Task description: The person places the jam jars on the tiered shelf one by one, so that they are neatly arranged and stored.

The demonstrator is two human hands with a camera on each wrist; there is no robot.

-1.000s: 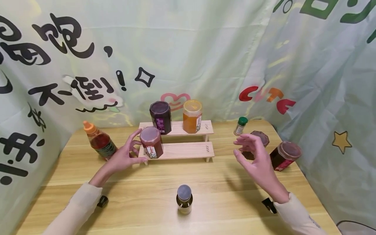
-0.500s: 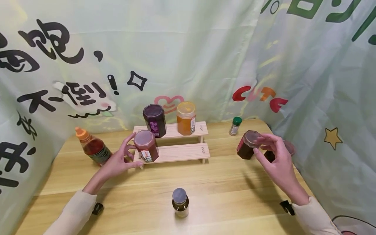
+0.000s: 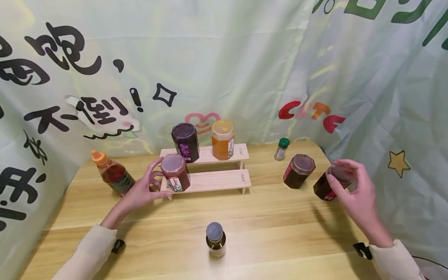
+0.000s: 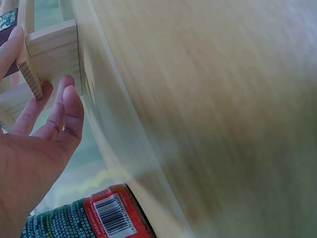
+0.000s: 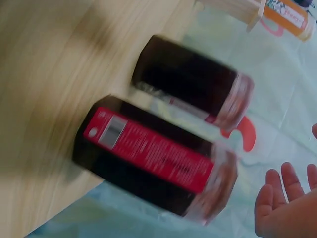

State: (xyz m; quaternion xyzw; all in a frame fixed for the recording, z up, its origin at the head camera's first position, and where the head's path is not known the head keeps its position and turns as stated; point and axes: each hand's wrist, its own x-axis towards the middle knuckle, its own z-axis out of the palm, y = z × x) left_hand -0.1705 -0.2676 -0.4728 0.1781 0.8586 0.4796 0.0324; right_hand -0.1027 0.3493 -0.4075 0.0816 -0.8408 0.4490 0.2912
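Note:
My left hand [image 3: 145,188] grips the left end of the lower tier of a two-tier wooden display stand [image 3: 213,181]; thumb and fingers span its end, as the left wrist view also shows. On that tier, beside the fingers, sits a reddish-brown jam jar [image 3: 175,173]. My right hand [image 3: 358,194] hovers with fingers bent loosely around the lid area of a dark jar with a red label [image 3: 323,188]. In the right wrist view, a gap separates the fingers from that jar [image 5: 143,158]. A second dark jar [image 3: 298,173] stands just left of it.
On the upper tier stand a purple jar [image 3: 185,144] and an orange honey jar [image 3: 223,142]. A sauce bottle with an orange cap [image 3: 113,173] stands at left. A green-capped spice bottle [image 3: 281,149] is at the back right, a small dark bottle [image 3: 215,239] near the front.
My right hand has moved right, past the nearer dark jar, to the dark jar farther right. The left hand stays at the stand's end. The head view has shifted slightly.

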